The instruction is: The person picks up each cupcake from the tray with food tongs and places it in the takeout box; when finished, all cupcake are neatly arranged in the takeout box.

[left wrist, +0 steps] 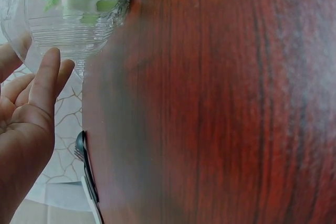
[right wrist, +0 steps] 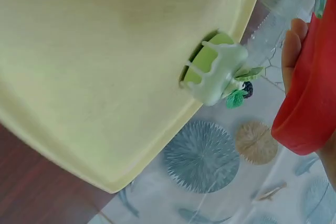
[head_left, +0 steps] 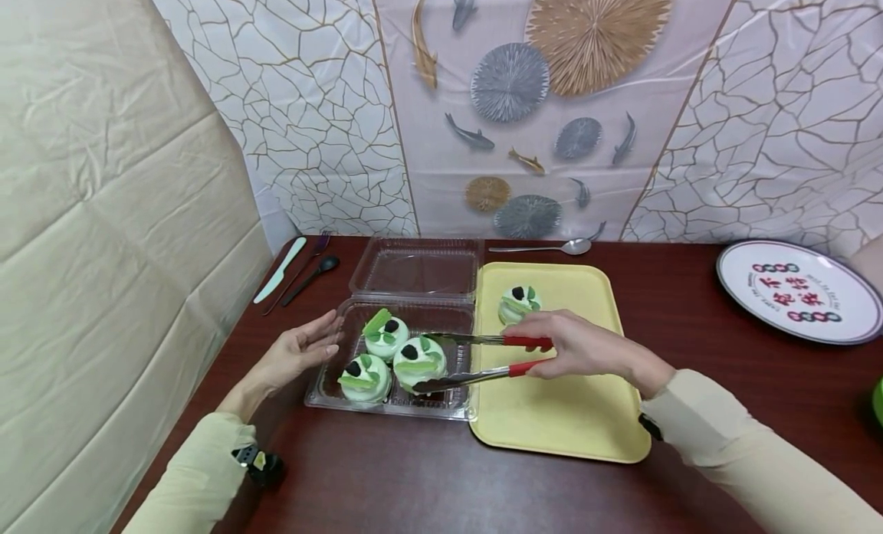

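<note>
In the head view, the right-hand grip [head_left: 579, 342] is clamped on the red handles [head_left: 526, 368] of a pair of metal tongs [head_left: 472, 376]. The tong arms stand apart, one on the far side and one on the near side of the rightmost cake [head_left: 419, 358] in the clear container [head_left: 393, 413]; whether they touch it I cannot tell. That cake lies well to the left of the right-hand grip. Two more green-topped cakes [head_left: 366, 381] stand beside it. The left-hand grip [head_left: 298, 354] holds nothing, its fingers loosely extended by the container's left edge. Another cake [head_left: 513, 306] stands on the yellow tray [head_left: 559, 415], just beyond the right-hand grip.

In the left wrist view, the left-hand fingers reach toward the container's transparent wall; contact is unclear. Green cake shows through the plastic, and dark cutlery [left wrist: 88, 166] lies farther along the table [left wrist: 210, 98].

In the right wrist view, fingers wrap a red handle. The tray's cake, topped with a dark berry [right wrist: 248, 89], stands near the tray rim.
</note>
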`<state>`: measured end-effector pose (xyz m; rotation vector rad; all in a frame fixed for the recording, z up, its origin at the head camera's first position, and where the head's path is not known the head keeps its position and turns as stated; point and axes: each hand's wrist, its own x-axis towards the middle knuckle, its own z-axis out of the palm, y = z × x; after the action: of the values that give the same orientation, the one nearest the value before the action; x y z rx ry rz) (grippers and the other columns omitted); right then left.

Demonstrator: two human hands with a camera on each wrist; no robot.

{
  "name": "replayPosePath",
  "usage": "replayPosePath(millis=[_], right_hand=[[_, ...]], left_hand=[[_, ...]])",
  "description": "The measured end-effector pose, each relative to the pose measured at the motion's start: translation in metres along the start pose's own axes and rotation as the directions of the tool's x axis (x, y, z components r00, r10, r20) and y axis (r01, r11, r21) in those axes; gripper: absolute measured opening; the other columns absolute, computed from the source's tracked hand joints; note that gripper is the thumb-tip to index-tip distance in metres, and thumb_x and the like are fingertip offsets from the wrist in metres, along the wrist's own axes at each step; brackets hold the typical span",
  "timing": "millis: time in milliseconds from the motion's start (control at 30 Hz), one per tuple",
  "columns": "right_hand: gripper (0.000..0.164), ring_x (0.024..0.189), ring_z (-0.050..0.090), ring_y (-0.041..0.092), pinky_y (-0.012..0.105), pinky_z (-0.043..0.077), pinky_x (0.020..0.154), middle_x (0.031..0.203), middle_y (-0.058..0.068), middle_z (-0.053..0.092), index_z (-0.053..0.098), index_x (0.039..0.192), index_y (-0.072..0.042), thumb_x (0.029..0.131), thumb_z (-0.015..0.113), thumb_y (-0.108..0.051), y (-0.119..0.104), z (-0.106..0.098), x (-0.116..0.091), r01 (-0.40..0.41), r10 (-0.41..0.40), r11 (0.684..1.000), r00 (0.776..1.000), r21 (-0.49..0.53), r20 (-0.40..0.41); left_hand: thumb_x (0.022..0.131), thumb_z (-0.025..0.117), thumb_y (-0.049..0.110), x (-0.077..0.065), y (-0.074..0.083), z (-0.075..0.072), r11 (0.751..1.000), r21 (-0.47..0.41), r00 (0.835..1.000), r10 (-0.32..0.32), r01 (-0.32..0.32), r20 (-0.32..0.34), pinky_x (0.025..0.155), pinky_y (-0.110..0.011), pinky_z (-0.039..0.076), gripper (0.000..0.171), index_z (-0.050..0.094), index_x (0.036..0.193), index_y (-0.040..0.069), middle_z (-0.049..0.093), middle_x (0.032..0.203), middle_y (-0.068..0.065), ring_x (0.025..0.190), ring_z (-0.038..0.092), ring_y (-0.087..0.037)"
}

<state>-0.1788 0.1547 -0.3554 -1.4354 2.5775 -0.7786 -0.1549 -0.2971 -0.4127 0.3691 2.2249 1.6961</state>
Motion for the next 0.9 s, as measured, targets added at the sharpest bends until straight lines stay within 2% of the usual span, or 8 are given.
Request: replayPosePath(millis=[133,233,500,700,900], right_hand=[[0.046,0.093,0.062,0.015,0.030,0.051,0.080,0.112,0.005,0.071,0.067,0.121,-0.002,0.076,0.077,-0.011,0.000,0.000,0.012,0.027,-0.027,1.000,0.998,0.002,0.050],[0.045,0.085,0.057,0.012,0.025,0.048,0.074,0.107,0.004,0.070,0.068,0.119,-0.002,0.075,0.076,-0.010,-0.002,-0.001,0.019,0.047,-0.047,0.999,0.996,0.001,0.082],[0.045,0.072,0.042,0.005,0.019,0.038,0.062,0.084,-0.003,0.058,0.069,0.117,-0.004,0.073,0.075,-0.009,-0.009,-0.008,0.033,0.047,-0.045,0.999,0.985,-0.012,0.164],[0.045,0.072,0.043,0.007,0.019,0.037,0.062,0.082,-0.004,0.058,0.070,0.116,-0.004,0.071,0.074,-0.007,-0.014,-0.011,0.037,0.035,-0.026,0.999,0.979,-0.040,0.201],[0.047,0.073,0.044,0.007,0.020,0.038,0.064,0.087,-0.001,0.063,0.070,0.117,-0.004,0.070,0.072,-0.008,-0.018,-0.012,0.039,0.002,0.015,0.997,0.978,-0.082,0.210]], left_hand=[[0.099,0.056,0.007,0.000,-0.001,0.000,1.000,-0.012,1.000,0.012,-0.012,0.003,0.092,-0.011,0.047,0.074,0.009,0.155,-0.005,0.018,0.157,-0.031,0.126,0.048,0.006],[0.099,0.056,0.006,0.000,-0.001,0.001,1.000,-0.016,1.000,0.015,-0.015,0.003,0.092,-0.011,0.047,0.074,0.009,0.154,-0.006,0.017,0.157,-0.032,0.122,0.049,0.010],[0.099,0.056,0.008,-0.001,0.001,0.001,1.000,-0.016,1.000,0.001,-0.001,-0.001,0.092,-0.011,0.047,0.074,0.010,0.155,-0.004,0.018,0.158,-0.029,0.124,0.049,0.007],[0.099,0.056,0.008,-0.001,-0.001,0.000,1.000,-0.022,1.000,0.007,-0.007,0.009,0.093,-0.011,0.046,0.074,0.010,0.155,-0.004,0.018,0.158,-0.029,0.124,0.049,0.007],[0.098,0.058,0.009,0.000,0.000,0.001,0.999,-0.038,1.000,-0.004,0.004,0.009,0.093,-0.010,0.046,0.076,0.008,0.155,-0.003,0.016,0.158,-0.029,0.121,0.050,0.011]])
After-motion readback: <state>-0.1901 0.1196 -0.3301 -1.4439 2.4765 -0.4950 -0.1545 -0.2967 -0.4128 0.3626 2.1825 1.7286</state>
